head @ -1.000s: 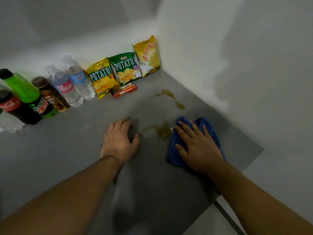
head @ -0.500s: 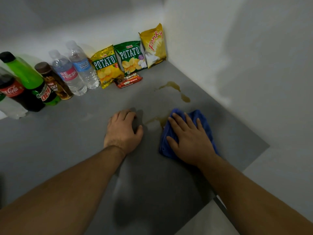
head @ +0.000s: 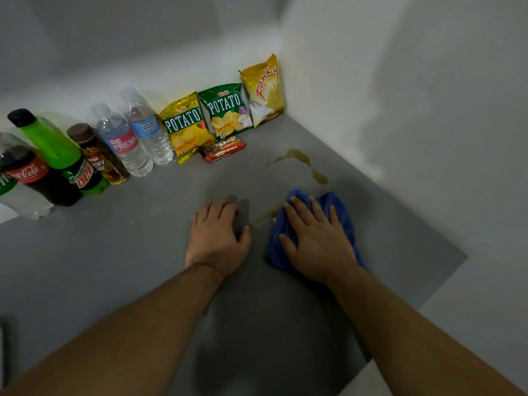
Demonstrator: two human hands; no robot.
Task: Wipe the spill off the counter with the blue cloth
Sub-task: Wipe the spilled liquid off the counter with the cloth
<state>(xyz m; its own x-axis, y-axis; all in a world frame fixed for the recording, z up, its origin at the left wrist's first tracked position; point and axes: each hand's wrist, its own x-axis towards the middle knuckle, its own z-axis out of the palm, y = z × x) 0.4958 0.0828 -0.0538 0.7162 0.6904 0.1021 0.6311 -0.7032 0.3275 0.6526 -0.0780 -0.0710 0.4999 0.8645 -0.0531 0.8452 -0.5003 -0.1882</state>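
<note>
Grey tabletop fills most of the view, with white walls meeting at the far right corner. Far left, bottles line the wall: Coca-Cola bottle, green Mountain Dew bottle, brown bottle, two water bottles. Right of them three chip bags lean on the wall. The blue cloth lies bunched at centre right under your right hand, grip spread, fingers flat on it. Your left hand rests on bare tabletop just left, grip loose, holding nothing. Brown spill: one patch beyond the cloth, plus a thin streak at the cloth's far left edge. A red snack bar lies before the bags.
</note>
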